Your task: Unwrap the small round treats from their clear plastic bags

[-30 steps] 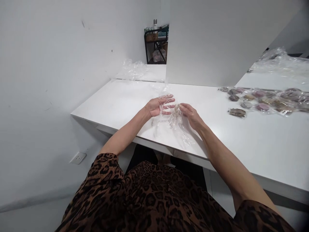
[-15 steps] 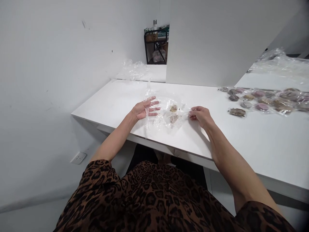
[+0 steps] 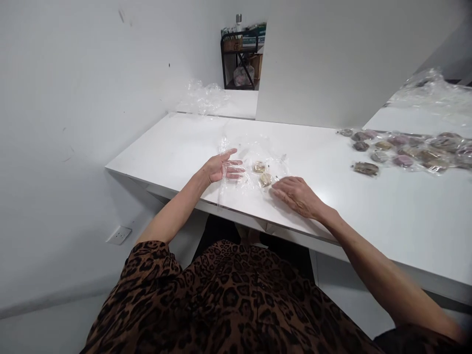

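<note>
My left hand [image 3: 224, 167] is held palm up with its fingers stretched apart, the fingers seen through a clear plastic bag [image 3: 249, 145]. The bag lies spread on the white table [image 3: 147, 160]. Within its outline are two small round wrapped pieces, a brownish one [image 3: 259, 167] and a pale yellow one [image 3: 265, 179]. Whether my left fingers are inside the bag or behind it, I cannot tell. My right hand [image 3: 295, 195] rests palm down at the bag's right edge, fingers extended, right beside the pale yellow piece.
Several individually wrapped round pieces [image 3: 402, 161], brown, pink and tan, lie in a cluster at the right rear. A brown wrapped piece [image 3: 365, 168] sits before them. Crumpled clear film [image 3: 206, 96] lies at the back left. A grey upright panel [image 3: 313, 64] borders the table's rear.
My right hand has gone from pinching the bag's right edge to lying flat, lower and nearer me. The two pieces now sit lower and show more clearly. My left hand has barely moved.
</note>
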Tool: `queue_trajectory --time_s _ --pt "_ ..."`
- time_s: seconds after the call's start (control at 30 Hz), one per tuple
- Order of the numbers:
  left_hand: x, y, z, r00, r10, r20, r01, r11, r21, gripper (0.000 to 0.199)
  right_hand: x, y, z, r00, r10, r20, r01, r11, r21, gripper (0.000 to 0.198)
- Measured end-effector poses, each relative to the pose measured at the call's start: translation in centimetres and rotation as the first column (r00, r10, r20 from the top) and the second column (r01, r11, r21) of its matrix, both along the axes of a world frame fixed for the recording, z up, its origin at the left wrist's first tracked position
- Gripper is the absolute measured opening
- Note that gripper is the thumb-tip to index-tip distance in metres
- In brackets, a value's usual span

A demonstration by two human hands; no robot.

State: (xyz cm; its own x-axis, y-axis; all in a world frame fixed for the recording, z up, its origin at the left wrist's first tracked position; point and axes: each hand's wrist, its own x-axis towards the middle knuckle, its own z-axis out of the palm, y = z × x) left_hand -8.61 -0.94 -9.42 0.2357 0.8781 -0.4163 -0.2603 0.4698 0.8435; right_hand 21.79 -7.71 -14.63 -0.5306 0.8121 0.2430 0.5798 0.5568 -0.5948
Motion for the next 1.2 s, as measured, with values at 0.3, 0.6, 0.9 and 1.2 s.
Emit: queue_trajectory --time_s 0.3,0.6,0.9,1.2 --pt "3.7 1.1 5.4 0.985 -0.171 -0.001 0.170 0.982 0.086 0.046 2.1 -3.8 -3.0 0.984 -0.163 0.067 0.156 0.982 0.105 0.042" --pt "11.8 2.6 11.9 0.960 -0.277 -0.025 0.277 0.943 0.185 0.047 2.7 -5.7 -2.9 0.943 -0.244 -0.226 0.245 0.969 -0.026 0.040" --pt "8.6 2.5 13.1 0.991 -0.130 -0.030 0.133 0.972 0.196 0.050 2.7 -6.0 -2.7 0.875 -0.332 -0.354 0.359 0.933 0.011 0.033" --pt "2.4 -0.6 13.1 0.994 0.097 -0.048 -0.081 0.959 0.271 0.041 5.4 -2.2 -3.7 0.877 -0.437 0.198 0.401 0.894 0.199 0.042"
